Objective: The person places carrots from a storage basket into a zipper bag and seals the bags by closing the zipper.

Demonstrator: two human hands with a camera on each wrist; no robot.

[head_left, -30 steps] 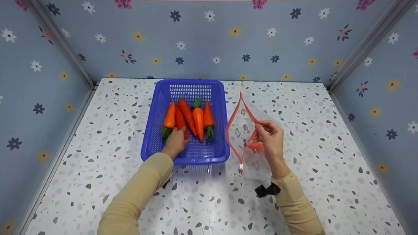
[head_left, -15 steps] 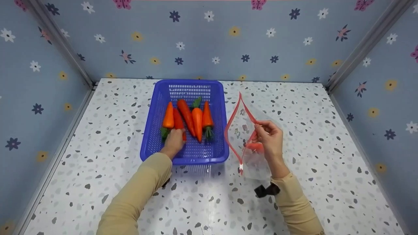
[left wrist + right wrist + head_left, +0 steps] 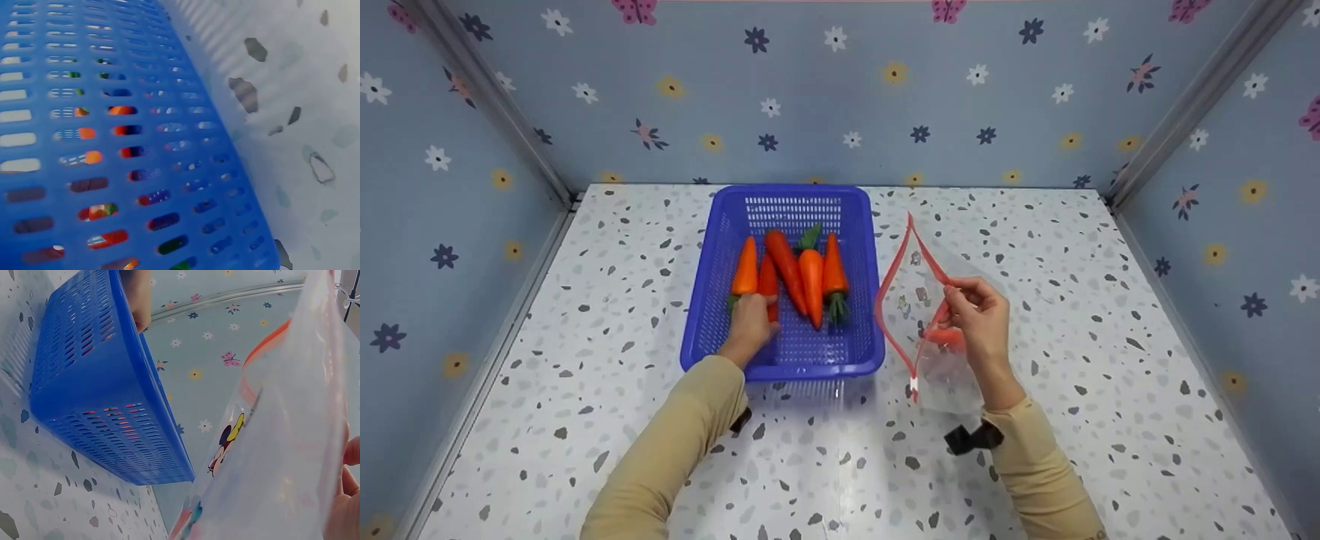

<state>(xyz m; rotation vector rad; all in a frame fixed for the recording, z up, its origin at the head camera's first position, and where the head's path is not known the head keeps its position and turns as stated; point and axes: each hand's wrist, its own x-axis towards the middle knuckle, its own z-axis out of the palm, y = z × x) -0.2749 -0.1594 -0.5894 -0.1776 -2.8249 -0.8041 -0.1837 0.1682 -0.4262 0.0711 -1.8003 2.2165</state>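
Observation:
A blue perforated basket (image 3: pixel 690 330) holds several carrots, lying side by side. My left hand (image 3: pixel 750 322) reaches over the near rim and grips the lower end of a red carrot (image 3: pixel 767 276), thumb on its right side. Most of these fingers are hidden. Just left of it lies an orange carrot (image 3: pixel 745 266). To the basket's right, my right hand (image 3: pixel 984 307) pinches the red zip edge of a clear zipper bag (image 3: pixel 901 307), whose mouth gapes toward the basket. Printed cartoon figures mark the bag, and a reddish patch shows through its plastic.
A speckled white tabletop (image 3: pixel 607 315) carries everything. Flowered panels (image 3: pixel 840 97) enclose it at the back and both sides. In the left wrist view, the basket's slotted wall (image 3: pixel 191 135) blocks most of the carrots from sight.
My left hand has shifted slightly left within the basket, and the red carrot's lower end has swung left with it. My right hand and the bag have stayed put.

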